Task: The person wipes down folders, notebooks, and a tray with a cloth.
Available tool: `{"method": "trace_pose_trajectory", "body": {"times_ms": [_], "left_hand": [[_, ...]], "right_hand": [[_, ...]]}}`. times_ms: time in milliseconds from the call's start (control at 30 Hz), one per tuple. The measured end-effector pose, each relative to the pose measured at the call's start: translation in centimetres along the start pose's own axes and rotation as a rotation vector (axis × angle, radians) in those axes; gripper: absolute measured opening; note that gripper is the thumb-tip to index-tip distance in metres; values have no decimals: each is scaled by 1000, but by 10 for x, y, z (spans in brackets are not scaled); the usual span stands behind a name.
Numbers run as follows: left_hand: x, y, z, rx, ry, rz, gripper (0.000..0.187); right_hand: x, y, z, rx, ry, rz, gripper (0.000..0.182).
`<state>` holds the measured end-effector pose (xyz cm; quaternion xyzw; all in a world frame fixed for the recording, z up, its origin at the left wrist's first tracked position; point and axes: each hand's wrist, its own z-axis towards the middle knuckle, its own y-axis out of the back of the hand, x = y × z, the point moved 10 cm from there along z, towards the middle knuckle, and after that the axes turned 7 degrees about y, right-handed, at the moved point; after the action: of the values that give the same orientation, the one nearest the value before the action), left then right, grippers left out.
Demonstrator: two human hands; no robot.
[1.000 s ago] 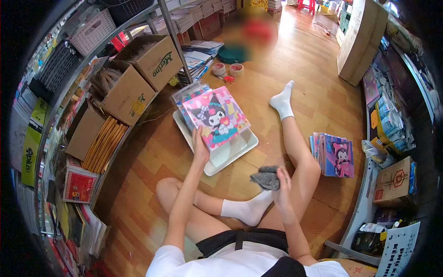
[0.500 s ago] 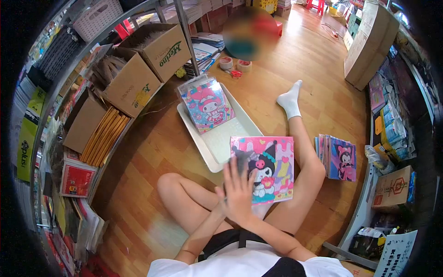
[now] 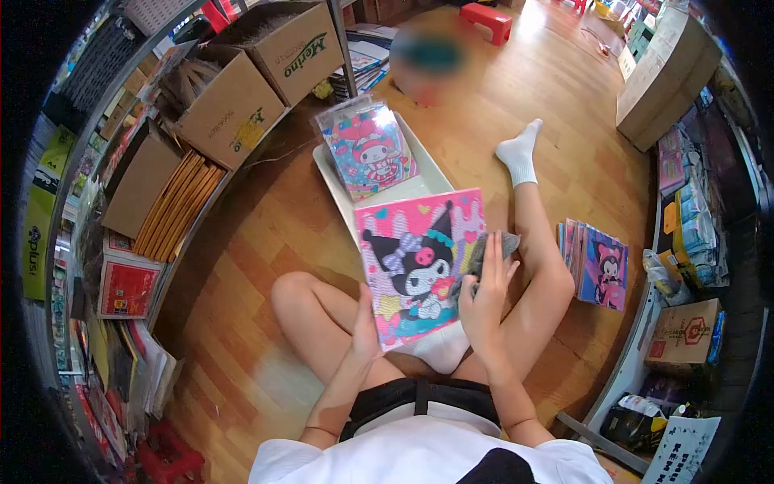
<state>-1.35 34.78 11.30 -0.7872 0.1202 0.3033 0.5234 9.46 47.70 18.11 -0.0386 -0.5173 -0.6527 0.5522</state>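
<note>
A square pink picture (image 3: pixel 419 274) with a black-hooded cartoon figure is tilted above my lap. My left hand (image 3: pixel 367 327) grips its lower left edge. At its right edge my right hand (image 3: pixel 486 298) has its fingers closed on a grey cloth (image 3: pixel 489 252). Beyond the picture a white tray (image 3: pixel 435 174) lies on the floor, partly covered by it. Another picture (image 3: pixel 372 155), with a pink-hooded figure and clear wrapping, rests in the tray's far left part. To the right of my leg stands a row of similar pictures (image 3: pixel 603 270).
Cardboard boxes (image 3: pixel 234 109) and brown envelopes fill the curved shelf on the left. A long carton (image 3: pixel 669 77) stands at the far right, above shelves of packaged goods. A red stool (image 3: pixel 486 22) is at the back. My socked foot (image 3: pixel 520 152) extends forward.
The pink picture has moved left and tilted. My hands, earlier together at its left side, are now apart, with my right hand and the cloth at its right edge.
</note>
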Motion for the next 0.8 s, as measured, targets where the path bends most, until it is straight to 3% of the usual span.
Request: {"method": "trace_pose_trajectory", "body": {"times_ms": [67, 167, 200, 333, 367, 433, 600, 700, 767, 800], "left_hand": [[19, -12, 6, 63, 54, -30, 65], [38, -19, 8, -10, 109, -4, 65], [41, -17, 0, -176, 239, -45, 66], [-6, -45, 9, 475, 49, -533, 67], [-5, 1, 8, -131, 4, 60, 67], [-25, 6, 9, -95, -76, 23, 67], [-7, 4, 5, -52, 23, -86, 66], [26, -8, 9, -57, 80, -27, 62], [52, -4, 6, -75, 219, -81, 62], [50, -25, 6, 189, 213, -418, 61]], "right_hand": [[6, 3, -1, -45, 3, 71, 74], [60, -17, -17, 67, 153, 129, 75], [75, -27, -25, 123, 213, 134, 75], [92, -37, -45, 265, 281, 103, 76], [88, -37, -46, 291, 282, 88, 76], [52, -28, -40, 216, 198, 51, 74], [-12, -15, -21, 64, -17, -48, 72], [32, -20, -15, 54, 91, -18, 72], [69, -27, -19, 146, 176, 65, 71], [83, -33, -24, 204, 225, 63, 71]]}}
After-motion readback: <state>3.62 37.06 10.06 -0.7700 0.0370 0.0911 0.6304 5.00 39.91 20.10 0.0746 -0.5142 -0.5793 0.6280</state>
